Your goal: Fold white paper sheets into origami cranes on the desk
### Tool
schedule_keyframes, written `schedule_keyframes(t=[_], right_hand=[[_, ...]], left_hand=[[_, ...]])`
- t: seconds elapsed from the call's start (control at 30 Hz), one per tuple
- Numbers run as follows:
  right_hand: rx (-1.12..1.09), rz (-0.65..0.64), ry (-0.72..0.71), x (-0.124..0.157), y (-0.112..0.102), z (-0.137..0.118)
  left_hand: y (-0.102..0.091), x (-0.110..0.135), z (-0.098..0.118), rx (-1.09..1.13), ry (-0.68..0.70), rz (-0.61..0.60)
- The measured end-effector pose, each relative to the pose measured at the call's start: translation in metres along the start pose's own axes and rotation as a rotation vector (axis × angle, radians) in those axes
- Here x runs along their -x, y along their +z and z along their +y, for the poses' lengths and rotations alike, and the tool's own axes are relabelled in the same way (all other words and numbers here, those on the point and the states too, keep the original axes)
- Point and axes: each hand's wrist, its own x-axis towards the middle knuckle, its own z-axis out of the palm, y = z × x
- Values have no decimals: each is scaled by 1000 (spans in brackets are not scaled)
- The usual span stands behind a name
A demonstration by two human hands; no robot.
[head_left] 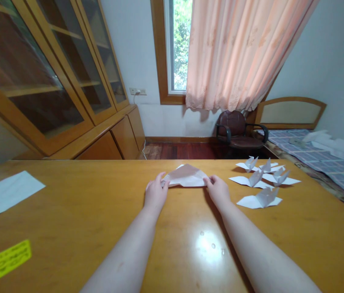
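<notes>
A partly folded sheet of white paper (187,177) is between my two hands over the middle of the table, with a pointed upper edge and creases across it. My left hand (156,193) pinches its left corner between thumb and fingers. On the other side, my right hand (218,190) grips the right corner the same way. To the right of my right hand stand several folded paper cranes (260,198) with spread wings, grouped close together on the table.
The wooden table (99,228) spans the foreground. White paper (5,195) lies at its left, above a yellow printed strip (4,262). Beyond the table are a glass-fronted cabinet (88,118), a brown armchair (236,128) and a bed (321,148).
</notes>
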Motion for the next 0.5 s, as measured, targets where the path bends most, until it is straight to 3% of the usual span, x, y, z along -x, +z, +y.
schedule_keyframes(t=[0.2,0.5], right_hand=[[-15,-12,79,-2,-1,3],[43,-8,79,-3,-3,4]], left_hand=[[3,-2,-7,-9,-41,-16],[-3,-4,-8,-29,-82,-10]])
